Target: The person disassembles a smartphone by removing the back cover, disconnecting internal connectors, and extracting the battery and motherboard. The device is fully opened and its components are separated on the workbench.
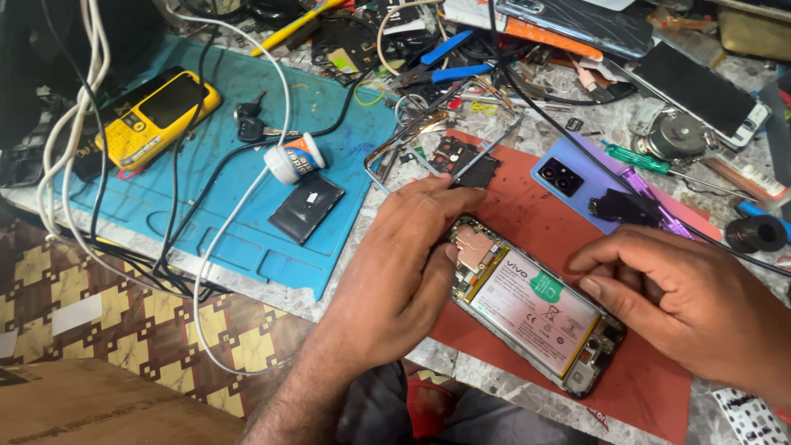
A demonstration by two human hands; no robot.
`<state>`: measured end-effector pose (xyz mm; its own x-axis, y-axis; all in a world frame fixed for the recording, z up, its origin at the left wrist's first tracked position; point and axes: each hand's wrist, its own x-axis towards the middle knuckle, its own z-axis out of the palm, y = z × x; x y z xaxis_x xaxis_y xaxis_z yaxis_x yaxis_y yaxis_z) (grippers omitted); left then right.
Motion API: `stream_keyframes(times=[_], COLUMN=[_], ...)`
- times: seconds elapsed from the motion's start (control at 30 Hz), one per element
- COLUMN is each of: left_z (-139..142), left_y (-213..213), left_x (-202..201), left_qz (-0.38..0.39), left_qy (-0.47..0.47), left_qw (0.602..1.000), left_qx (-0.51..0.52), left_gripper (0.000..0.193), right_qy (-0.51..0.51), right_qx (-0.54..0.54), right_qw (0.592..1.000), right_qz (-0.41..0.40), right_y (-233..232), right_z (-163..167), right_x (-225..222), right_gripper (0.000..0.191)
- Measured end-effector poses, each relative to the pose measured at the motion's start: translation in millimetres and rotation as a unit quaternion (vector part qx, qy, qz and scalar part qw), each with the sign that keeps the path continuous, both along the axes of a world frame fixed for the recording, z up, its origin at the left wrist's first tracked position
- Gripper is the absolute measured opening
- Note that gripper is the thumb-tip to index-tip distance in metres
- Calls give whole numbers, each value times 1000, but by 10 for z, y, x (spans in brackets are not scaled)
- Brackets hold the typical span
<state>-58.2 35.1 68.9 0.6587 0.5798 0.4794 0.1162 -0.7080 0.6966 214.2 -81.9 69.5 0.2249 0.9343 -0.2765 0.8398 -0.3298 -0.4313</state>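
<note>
The left hand (404,264) covers the upper-left corner of the opened phone (535,309), so what its fingertips touch there cannot be told. The right hand (684,297) runs off the picture's right edge at the wrist and hides the phone's right rim. At the workbench's far edge, a dark phone (577,21) is cut by the top edge. The small parts around the bare frame (445,132) are too fine to identify.

Opened phone (535,309), battery exposed, flat on red mat.

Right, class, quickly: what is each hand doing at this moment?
Left hand: fingers curled on the opened phone, gripping its top end.
Right hand: curled, touching the phone's right edge, holding nothing else.
</note>
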Motion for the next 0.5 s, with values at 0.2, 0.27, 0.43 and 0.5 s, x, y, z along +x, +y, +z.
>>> stream_keyframes(times=[0.2,0.27,0.43,0.5], left_z=[1,-5,-25,-30], left_y=[11,16,19,16], left_x=[8,19,32,39], left_qz=[-5,-2,6,8], left_qy=[-14,-12,-10,-11], left_qw=[1000,1000,1000,1000], left_qx=[0,9,6,-2], left_gripper=[40,41,42,42], right_qy=[-9,-21,-1,8], right_qx=[119,146,124,99], right_qw=[980,971,975,978], right_qz=[158,186,183,182], right_y=[129,228,501,558], right_z=[118,175,264,272], right_x=[-180,-272,-418,-439], right_gripper=[28,27,25,23])
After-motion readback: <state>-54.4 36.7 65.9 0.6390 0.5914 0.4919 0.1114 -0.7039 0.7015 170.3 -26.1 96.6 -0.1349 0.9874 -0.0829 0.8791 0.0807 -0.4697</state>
